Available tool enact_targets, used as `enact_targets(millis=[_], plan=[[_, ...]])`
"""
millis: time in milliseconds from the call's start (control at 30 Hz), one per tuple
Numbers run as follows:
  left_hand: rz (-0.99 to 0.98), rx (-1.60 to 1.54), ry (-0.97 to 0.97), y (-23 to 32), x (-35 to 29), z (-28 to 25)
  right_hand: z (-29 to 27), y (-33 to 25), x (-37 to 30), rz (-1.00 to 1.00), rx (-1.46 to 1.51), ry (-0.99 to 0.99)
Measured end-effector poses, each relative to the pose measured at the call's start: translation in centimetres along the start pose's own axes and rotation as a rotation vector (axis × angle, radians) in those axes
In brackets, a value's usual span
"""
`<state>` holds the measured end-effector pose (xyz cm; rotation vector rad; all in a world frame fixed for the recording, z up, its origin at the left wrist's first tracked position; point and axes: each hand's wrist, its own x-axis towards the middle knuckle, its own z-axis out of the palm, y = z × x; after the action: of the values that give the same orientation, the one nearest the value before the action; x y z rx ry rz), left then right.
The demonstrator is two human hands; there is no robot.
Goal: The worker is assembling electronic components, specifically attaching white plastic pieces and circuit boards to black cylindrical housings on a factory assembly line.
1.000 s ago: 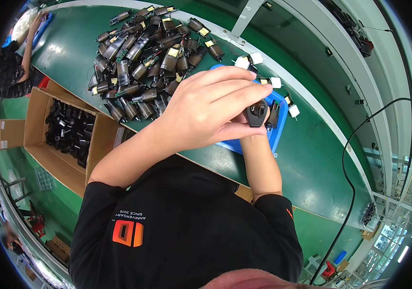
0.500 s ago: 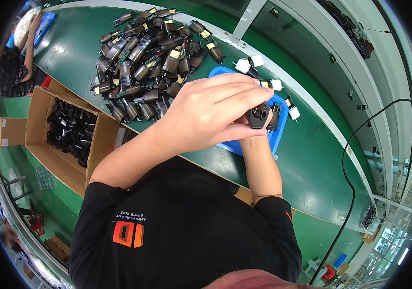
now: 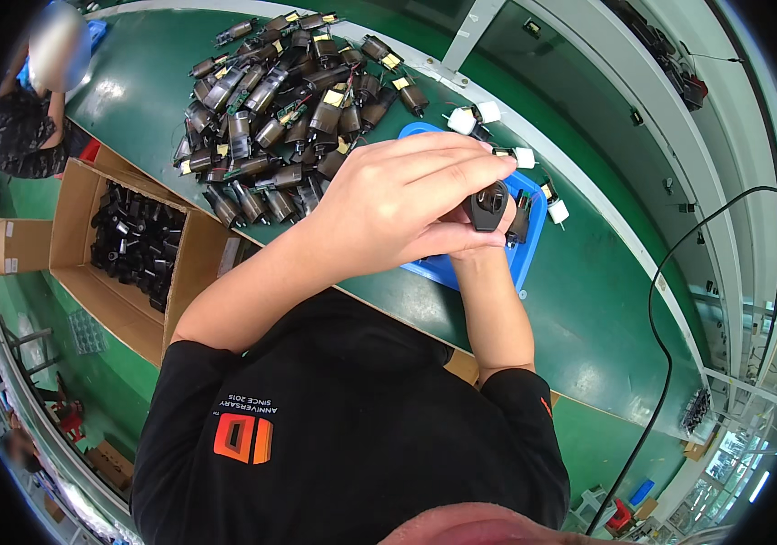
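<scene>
My left hand (image 3: 407,195) reaches across from the left, its fingers bent over a black plastic housing (image 3: 487,207) with a rounded end and an oval opening. Below and behind it, my right hand (image 3: 508,218) is pressed against the same housing; most of its fingers are covered by the left hand. Both hands are held together above a blue tray (image 3: 525,259). Inside the tray, beside the right hand, lies a dark motor-like part (image 3: 519,218). White-capped parts (image 3: 523,158) lie at the tray's far right rim.
A big heap of brownish cylindrical motor units (image 3: 270,118) covers the green table (image 3: 588,300) to the left. An open cardboard box (image 3: 116,313) of black plastic parts stands at the table's near left edge. A black cable (image 3: 667,363) hangs on the right. Another person (image 3: 25,136) works at far left.
The black housing has shifted slightly away from me and tilted a little between my hands. Both hands keep their hold in nearly the same place.
</scene>
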<state>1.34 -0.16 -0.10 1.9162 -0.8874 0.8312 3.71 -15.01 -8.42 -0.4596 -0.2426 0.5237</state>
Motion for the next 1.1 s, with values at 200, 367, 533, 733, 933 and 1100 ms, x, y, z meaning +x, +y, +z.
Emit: enact_targets(millis=[200, 367, 533, 733, 933, 1100], plan=[[-0.006, -0.056, -0.018, 0.2, -0.2, 0.1, -0.3, 0.2, -0.3, -0.083, -0.076, -0.107], [-0.115, -0.082, -0.008, -0.6, -1.5, -0.7, 1.9, -0.5, -0.2, -0.221, -0.331, -0.084], [0.096, 0.100, 0.031, -1.8, -0.7, -2.3, 3.4, -3.7, 0.0, -0.801, -1.216, -0.084], [0.082, 0.072, -0.118, -2.0, -0.9, -1.1, 4.7, -2.8, -1.6, -0.197, -0.735, -0.022], [-0.228, -0.116, -0.136, -1.5, -1.1, -1.5, 5.7, -2.6, -1.8, -0.085, -0.221, -0.010], [-0.230, -0.294, -0.109, -1.6, -1.1, -1.2, 5.0, -2.4, -1.3, -0.091, -0.117, -0.078]])
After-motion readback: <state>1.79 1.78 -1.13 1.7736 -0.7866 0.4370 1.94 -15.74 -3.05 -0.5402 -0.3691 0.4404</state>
